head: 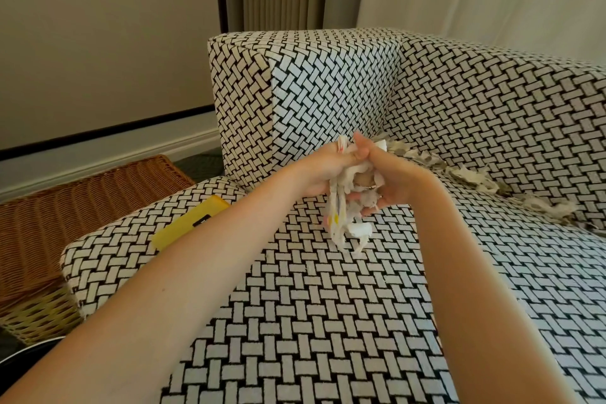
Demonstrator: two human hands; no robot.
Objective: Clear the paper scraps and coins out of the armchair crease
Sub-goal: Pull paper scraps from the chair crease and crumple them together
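A black-and-white woven-pattern armchair (328, 305) fills the view. Both my hands meet above the seat near its back left corner. My left hand (323, 170) grips a bunch of crumpled paper scraps (344, 223) that hangs down below it. My right hand (390, 180) is curled round the same bunch from the right side. More torn paper scraps (472, 179) lie along the crease between seat and backrest, running to the right. No coins can be made out.
A yellow flat object (188, 223) lies on the seat's left edge. A brown wicker basket (82, 207) stands on the floor to the left of the chair. The left armrest (295, 92) rises just behind my hands.
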